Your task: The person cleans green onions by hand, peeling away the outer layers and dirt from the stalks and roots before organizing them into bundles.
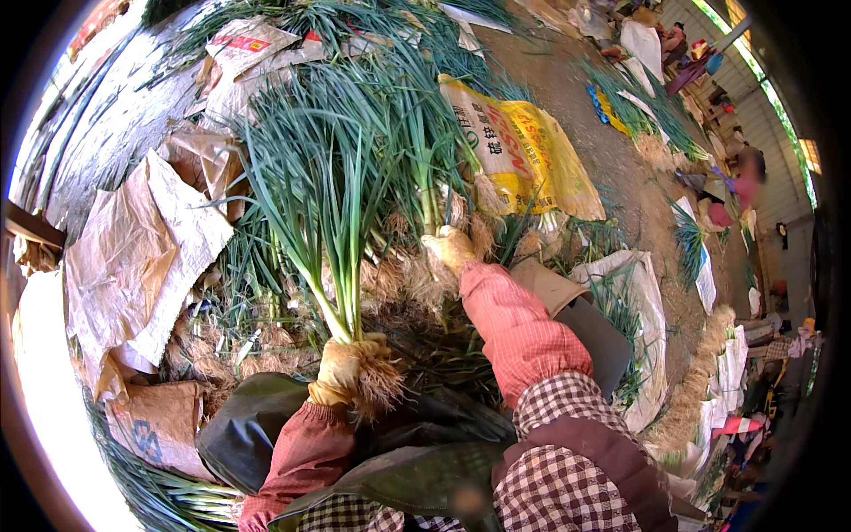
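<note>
Bunch of green onions [353, 293], leaves [306, 173] fanned outward, clenched at its rooted end in the gloved left hand [337, 371]. The right hand [450, 248], also gloved, is at the bases of further stalks [428, 208] lying beyond; from my remote view I cannot tell whether its fingers are closed. I judge the step in hand to be gathering stalks by portions. The next move, as I read it, calls for a low pinch on those stalks (snagging roots [381, 282] may drag neighbours along), with the left grip firm.
</note>
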### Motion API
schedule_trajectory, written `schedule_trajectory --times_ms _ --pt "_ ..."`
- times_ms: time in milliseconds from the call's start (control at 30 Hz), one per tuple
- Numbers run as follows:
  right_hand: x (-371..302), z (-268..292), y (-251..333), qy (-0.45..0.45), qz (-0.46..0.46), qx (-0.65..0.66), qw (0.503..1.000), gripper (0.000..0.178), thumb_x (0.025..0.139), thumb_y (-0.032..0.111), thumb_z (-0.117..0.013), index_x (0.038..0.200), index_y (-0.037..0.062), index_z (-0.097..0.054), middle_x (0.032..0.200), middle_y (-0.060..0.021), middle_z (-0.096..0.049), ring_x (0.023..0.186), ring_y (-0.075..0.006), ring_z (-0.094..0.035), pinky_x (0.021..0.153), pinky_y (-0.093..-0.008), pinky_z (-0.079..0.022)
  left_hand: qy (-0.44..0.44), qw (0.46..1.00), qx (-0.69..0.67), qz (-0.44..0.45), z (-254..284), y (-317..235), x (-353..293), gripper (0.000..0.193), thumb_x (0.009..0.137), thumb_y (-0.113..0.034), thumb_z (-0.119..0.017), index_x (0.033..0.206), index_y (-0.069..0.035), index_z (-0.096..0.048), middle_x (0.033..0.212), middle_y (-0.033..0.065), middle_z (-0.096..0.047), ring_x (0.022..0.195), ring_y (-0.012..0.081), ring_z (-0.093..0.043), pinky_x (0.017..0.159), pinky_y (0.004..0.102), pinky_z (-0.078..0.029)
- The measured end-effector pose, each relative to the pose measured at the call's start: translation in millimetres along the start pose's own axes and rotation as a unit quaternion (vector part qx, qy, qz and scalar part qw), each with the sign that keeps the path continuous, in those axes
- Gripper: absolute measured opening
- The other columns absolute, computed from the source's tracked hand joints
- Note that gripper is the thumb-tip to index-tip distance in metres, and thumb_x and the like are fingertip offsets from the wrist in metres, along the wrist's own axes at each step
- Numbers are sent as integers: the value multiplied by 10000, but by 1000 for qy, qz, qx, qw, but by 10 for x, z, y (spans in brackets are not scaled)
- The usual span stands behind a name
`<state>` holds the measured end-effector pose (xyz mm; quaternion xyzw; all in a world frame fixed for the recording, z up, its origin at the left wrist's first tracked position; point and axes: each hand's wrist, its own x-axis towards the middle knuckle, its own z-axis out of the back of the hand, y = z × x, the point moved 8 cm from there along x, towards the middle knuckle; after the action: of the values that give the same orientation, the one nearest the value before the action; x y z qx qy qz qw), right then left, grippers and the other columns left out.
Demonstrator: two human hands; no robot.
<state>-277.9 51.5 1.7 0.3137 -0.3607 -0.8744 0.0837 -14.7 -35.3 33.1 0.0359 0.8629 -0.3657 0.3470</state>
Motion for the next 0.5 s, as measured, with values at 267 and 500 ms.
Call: schedule_trajectory --times_ms 267,500 --pt "-1139 -1038 -253 75 84 284 952 369 843 401 -516 955 62 -609 733 28 -552 551 -68 -479 468 -201 -375 -128 991 -43 0 187 226 83 123 704 -100 -648 655 -15 -573 553 12 -508 406 99 -416 378 230 -320" --pt "-1069 -1283 -413 129 -113 351 921 203 812 235 -573 745 44 -567 587 13 -509 462 -79 -419 404 -210 -322 -181 980 -65 -59 451 189 102 58 678 -6 -602 706 34 -573 571 60 -541 423 147 -474 401 249 -385"
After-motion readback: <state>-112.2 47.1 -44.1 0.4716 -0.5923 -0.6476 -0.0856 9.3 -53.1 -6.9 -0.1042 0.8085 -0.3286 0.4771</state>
